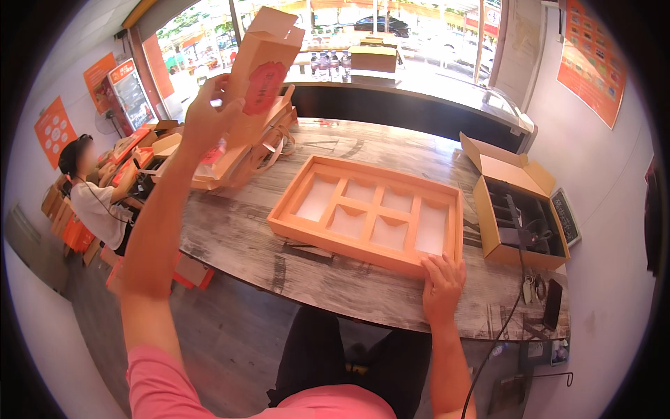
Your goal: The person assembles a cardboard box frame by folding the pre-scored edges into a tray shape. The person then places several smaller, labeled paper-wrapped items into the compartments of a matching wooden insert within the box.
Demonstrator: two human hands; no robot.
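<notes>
Right hand (444,283): fingers laid on the tray's near right corner; whether they pinch the wall, cannot tell. One shallow orange tray (356,250), six compartments, flat on the wood-grain table (234,234), long axis running left to right and slanting nearer at the right end. One open cardboard box (520,259), dark contents, right of the tray, apart from it. Left hand (208,120): raised, thumb and fingers clamped round the lower part of one tall carton (269,59), red label, flaps open; long axis upright, top leaning right. Tray lies below and rightward of this grip, right hand nearer. Beyond, at left: one co-worker (98,202).
</notes>
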